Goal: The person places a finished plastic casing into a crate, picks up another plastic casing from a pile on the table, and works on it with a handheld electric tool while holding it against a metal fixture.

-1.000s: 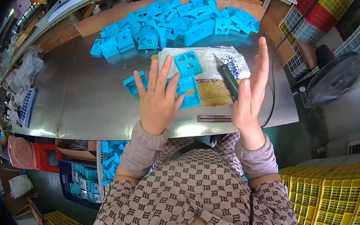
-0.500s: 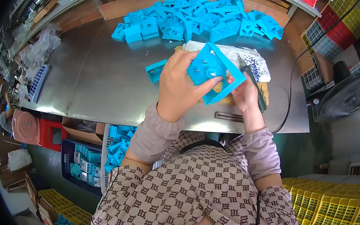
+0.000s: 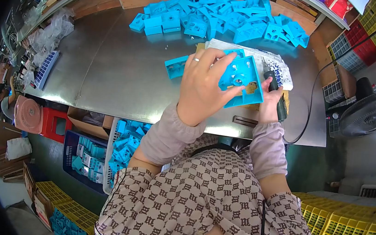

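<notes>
- Over the table [image 3: 129, 64], the left hand [image 3: 206, 80] is clamped on a blue box [image 3: 251, 73], its studded hollow side turned up.
- Half a second ago both hands were on this box; now the right hand [image 3: 272, 93] has gone to the screwdriver [image 3: 282, 110]. That seems to split the work: one hand for the box, one for the tool.
- The right hand's fingers touch the screwdriver handle; whether they are fully closed round it, I cannot tell.
- Beneath the tool's tip, a white cloth [image 3: 286, 77] bears dark specks.
- Along the table's far side lies a heap of blue boxes [image 3: 248, 31].
- Beside the table, a navy crate [image 3: 67, 159] holds blue and pale pieces, and a white crate [image 3: 108, 159] next to it holds loose blue ones.
- Stacked at the right, yellow crates [image 3: 343, 223] show no contents I can make out.
</notes>
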Motion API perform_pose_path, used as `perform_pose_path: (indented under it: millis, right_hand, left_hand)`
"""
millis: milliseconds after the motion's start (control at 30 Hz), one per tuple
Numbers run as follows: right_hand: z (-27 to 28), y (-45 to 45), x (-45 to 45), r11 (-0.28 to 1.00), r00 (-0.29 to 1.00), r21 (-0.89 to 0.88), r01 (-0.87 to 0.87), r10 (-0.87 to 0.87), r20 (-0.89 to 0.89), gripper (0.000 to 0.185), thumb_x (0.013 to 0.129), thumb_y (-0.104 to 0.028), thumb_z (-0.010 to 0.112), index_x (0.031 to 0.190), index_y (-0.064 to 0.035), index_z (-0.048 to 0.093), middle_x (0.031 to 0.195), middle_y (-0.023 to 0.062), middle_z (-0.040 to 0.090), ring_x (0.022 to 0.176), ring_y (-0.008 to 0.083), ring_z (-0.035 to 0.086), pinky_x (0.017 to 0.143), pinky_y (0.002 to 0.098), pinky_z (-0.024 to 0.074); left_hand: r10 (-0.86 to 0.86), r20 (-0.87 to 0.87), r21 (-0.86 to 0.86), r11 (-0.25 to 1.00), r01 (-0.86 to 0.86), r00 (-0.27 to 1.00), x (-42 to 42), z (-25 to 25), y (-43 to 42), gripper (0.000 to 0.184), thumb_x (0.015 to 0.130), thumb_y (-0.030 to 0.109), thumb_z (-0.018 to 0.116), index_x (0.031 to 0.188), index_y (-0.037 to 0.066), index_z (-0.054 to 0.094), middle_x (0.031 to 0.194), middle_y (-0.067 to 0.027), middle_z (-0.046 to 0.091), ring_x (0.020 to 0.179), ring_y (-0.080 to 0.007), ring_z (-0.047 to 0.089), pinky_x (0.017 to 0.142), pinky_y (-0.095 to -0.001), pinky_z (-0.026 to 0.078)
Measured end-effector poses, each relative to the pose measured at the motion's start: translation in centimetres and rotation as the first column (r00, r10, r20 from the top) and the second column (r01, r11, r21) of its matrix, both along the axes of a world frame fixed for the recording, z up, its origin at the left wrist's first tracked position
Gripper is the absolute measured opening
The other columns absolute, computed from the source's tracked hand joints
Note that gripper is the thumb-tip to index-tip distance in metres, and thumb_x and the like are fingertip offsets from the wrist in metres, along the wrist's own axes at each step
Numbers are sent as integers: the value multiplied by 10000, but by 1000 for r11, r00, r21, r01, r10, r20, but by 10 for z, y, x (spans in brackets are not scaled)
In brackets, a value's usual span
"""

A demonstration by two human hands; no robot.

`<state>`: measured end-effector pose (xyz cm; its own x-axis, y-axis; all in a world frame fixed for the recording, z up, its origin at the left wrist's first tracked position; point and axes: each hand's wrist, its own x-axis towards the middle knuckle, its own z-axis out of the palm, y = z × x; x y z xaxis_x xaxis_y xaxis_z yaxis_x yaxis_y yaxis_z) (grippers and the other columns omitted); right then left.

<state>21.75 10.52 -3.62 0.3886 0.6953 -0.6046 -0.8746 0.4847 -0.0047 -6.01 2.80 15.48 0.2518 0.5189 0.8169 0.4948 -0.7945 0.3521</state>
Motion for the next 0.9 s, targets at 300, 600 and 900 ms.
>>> perform_pose_path:
  millis: [300,600,900]
  right_hand:
    - [29,-32,-24,991,902,-123,60,-1,431,529,926,-462,524,1021,57,561,874,172,630,744,239,651,690,323,597]
    - [100,-125,-8,961,360,270,63,-274,892,267,922,-104,533,1144,37,490,1078,207,599,1101,323,557,1019,457,421]
    - [127,-174,3,981,19,181,70,-183,983,739,820,104,642,1432,-12,246,1147,203,577,1177,294,543,1014,421,441]
  left_hand:
    - [-104,-124,-225,971,74,987,-7,-66,-4,599,546,121,834,1102,21,635,990,-106,571,922,-309,556,803,-401,437]
    - [-393,-183,-428,857,287,901,48,-123,-26,537,567,165,821,1058,64,628,962,-112,552,933,-319,546,806,-409,437]
    - [-431,-282,-461,844,273,857,85,-145,-33,508,574,155,819,1024,32,617,981,-118,557,940,-324,545,817,-413,442]
